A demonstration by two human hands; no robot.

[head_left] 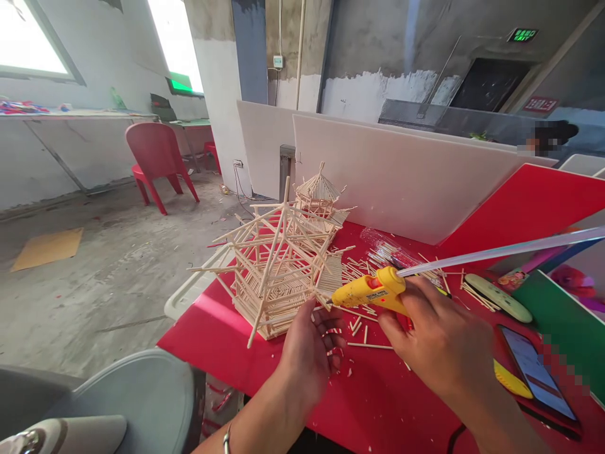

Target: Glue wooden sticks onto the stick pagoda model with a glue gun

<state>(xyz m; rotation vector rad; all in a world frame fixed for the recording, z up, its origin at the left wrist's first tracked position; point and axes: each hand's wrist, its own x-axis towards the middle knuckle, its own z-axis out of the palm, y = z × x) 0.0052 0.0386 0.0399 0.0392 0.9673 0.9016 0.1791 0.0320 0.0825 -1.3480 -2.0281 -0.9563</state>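
Note:
My right hand [439, 340] is wrapped around a yellow hot glue gun [373, 291], with a long clear glue stick [501, 251] jutting from its back. The gun's nozzle points left, at the near right corner of a pavilion model built of thin wooden sticks [271, 284]. At that same corner is my left hand [309, 350], its thumb up by the model and its fingers curled. Whatever lies between its thumb and fingertips is too small to tell. Behind stands a second stick structure with a conical slatted roof [319, 189].
Loose wooden sticks [363, 331] and a clear plastic bag [382, 246] lie on the red tabletop [368, 403]. To the right are a phone [539, 372], a yellow-handled tool [513, 379] and a pale green case [501, 296]. A grey round stool [142, 391] stands front left. White boards rise behind.

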